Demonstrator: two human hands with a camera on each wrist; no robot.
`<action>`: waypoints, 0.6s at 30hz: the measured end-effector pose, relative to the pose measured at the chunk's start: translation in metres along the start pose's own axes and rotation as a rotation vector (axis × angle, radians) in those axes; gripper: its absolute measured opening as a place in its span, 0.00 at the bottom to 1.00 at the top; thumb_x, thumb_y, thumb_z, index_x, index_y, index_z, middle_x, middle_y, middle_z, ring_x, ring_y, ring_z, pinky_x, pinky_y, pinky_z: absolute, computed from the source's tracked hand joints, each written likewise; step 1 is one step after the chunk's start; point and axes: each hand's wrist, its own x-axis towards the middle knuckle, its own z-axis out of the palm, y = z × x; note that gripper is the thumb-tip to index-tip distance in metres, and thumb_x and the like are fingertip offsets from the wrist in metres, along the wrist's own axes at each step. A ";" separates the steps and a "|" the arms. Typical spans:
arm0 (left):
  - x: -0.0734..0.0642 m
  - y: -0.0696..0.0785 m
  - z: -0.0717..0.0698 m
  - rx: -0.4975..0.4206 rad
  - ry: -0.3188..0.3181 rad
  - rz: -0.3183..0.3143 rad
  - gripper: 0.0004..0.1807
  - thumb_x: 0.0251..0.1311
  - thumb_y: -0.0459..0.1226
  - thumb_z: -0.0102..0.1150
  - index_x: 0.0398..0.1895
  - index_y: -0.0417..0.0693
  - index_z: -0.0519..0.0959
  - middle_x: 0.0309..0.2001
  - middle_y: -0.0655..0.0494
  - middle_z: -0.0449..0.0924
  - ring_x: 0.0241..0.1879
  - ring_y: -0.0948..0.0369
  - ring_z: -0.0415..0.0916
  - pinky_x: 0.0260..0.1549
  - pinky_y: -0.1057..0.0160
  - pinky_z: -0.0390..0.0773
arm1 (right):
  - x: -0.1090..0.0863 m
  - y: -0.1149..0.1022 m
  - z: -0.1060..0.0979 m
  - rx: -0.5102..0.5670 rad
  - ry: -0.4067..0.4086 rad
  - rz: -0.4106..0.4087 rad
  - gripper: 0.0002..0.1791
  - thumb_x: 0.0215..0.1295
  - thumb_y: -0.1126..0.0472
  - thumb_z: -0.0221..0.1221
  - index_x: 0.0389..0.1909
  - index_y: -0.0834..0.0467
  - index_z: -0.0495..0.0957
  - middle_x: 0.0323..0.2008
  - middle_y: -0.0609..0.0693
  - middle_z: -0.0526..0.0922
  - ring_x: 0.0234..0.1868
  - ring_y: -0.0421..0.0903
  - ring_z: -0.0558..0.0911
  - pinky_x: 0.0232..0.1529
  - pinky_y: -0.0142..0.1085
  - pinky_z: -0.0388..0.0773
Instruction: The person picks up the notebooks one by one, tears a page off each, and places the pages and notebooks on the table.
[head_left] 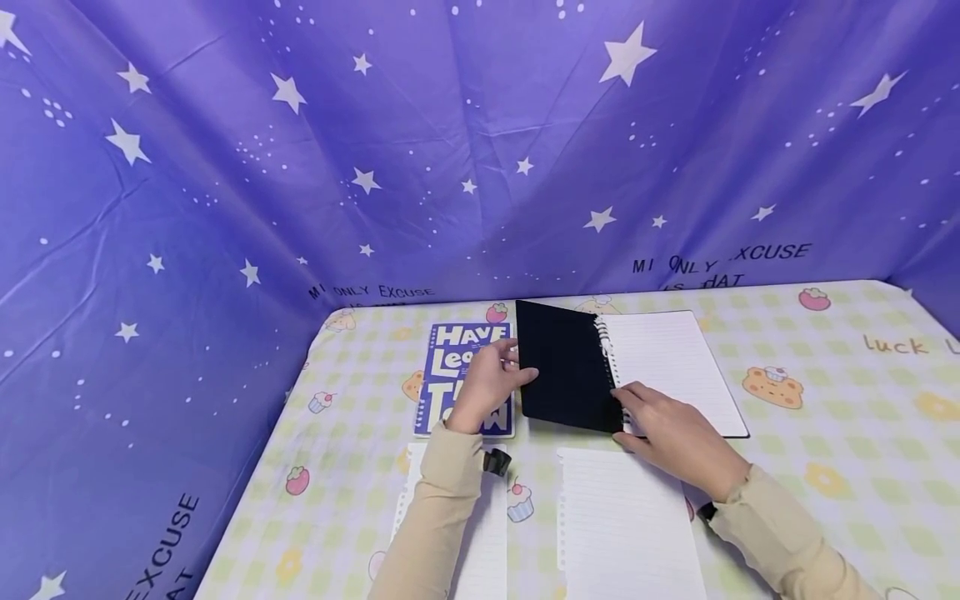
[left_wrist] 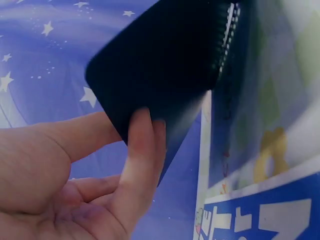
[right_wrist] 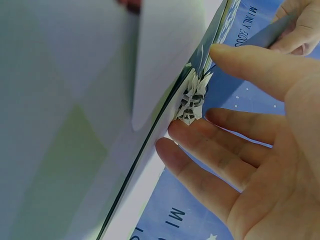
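Observation:
A spiral notebook lies with its black cover (head_left: 564, 367) lifted at an angle to the left and its lined white pages (head_left: 671, 358) facing up on the right. My left hand (head_left: 491, 382) pinches the cover's outer edge between thumb and fingers, as the left wrist view shows with the cover (left_wrist: 150, 65). My right hand (head_left: 671, 429) rests at the lower end of the spiral binding, its fingers fairly straight. By those fingertips, crumpled paper scraps (right_wrist: 192, 100) stick out of the binding in the right wrist view.
Left of the notebook lies a blue cover sheet (head_left: 442, 408) with large white lettering, partly under my left hand. Two loose lined sheets with punched edges, a left sheet (head_left: 487, 533) and a right sheet (head_left: 626, 525), lie nearer me on the checked tablecloth (head_left: 847, 433). A purple star curtain (head_left: 465, 125) hangs behind.

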 end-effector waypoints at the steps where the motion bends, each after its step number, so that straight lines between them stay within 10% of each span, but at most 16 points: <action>1: 0.000 0.001 0.000 0.006 -0.001 0.004 0.34 0.58 0.35 0.69 0.67 0.32 0.69 0.44 0.48 0.80 0.33 0.64 0.74 0.33 0.68 0.77 | 0.000 0.000 0.000 0.003 -0.003 0.000 0.31 0.55 0.56 0.72 0.55 0.69 0.76 0.50 0.59 0.81 0.48 0.56 0.84 0.41 0.49 0.83; 18: -0.005 0.010 -0.002 -0.043 -0.011 0.048 0.35 0.59 0.38 0.69 0.69 0.38 0.68 0.54 0.40 0.80 0.39 0.57 0.83 0.37 0.62 0.84 | -0.001 -0.003 -0.003 0.053 -0.030 0.020 0.26 0.58 0.59 0.70 0.57 0.64 0.78 0.51 0.57 0.79 0.51 0.54 0.80 0.45 0.49 0.81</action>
